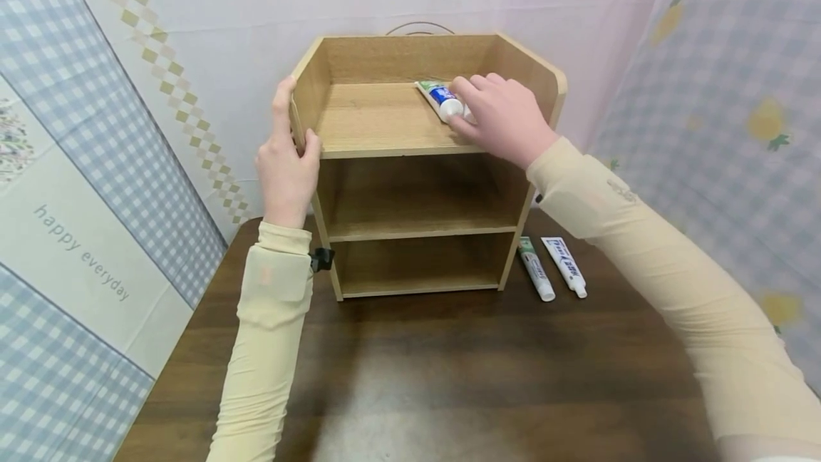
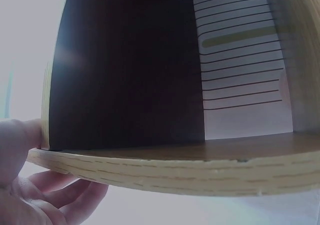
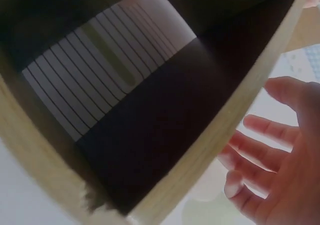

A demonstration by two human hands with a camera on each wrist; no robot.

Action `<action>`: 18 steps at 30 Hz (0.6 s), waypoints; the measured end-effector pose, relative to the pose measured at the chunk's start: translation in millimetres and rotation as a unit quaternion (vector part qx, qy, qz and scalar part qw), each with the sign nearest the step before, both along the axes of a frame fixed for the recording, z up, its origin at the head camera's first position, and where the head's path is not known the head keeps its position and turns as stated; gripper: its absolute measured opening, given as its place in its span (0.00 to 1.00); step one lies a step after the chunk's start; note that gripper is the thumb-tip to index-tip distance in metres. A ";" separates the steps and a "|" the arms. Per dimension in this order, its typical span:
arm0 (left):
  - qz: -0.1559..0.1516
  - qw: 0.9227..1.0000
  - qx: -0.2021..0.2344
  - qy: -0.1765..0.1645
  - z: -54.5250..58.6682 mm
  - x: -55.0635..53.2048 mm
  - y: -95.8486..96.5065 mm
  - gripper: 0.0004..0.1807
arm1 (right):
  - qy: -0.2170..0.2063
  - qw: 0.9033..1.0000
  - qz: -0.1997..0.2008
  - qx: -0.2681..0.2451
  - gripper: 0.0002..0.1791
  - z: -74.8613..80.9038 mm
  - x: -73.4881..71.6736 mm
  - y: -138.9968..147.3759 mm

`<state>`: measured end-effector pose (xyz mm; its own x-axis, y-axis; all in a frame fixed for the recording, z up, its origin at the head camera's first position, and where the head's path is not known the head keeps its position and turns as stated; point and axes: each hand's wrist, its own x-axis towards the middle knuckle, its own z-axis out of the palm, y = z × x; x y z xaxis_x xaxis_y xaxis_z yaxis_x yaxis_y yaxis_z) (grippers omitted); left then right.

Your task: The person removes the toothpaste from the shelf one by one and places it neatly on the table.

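A three-level wooden shelf stands on the dark table. My left hand grips the top part of its left side panel; the left wrist view shows the thumb and fingers around the board's edge. On the top shelf, right of the middle, lies a toothpaste tube with a blue, green and white print and a white cap. A second white cap shows beside it, partly hidden by my right hand. That hand is over the top shelf right by the tubes, and in the right wrist view its fingers are spread.
Two more toothpaste tubes lie on the table right of the shelf: a green and white tube and a white and blue tube. The shelf's two lower levels have open fronts. Patterned cloth hangs at the left, back and right.
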<state>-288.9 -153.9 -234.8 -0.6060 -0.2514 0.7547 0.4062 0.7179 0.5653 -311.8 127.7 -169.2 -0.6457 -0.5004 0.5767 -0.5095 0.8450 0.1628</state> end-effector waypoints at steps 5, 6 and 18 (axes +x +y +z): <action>-0.003 1.000 0.000 0.010 0.2 -0.8 0.9 0.35 | -0.035 0.998 -0.034 0.038 0.21 8.9 -14.4 -11.5; -0.004 1.000 0.001 0.012 0.2 -1.1 1.3 0.35 | -0.045 0.997 -0.042 0.045 0.23 10.8 -17.6 -13.6; -0.013 1.000 0.004 0.013 0.9 0.0 2.4 0.35 | -0.153 0.979 -0.101 0.094 0.27 16.7 -43.3 -34.2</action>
<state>-288.9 -151.5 -233.8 -0.5922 -0.2416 0.7687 0.4398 0.7025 0.5596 -355.1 93.5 -152.5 -0.8707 -0.4230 0.2511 -0.3837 0.9034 0.1913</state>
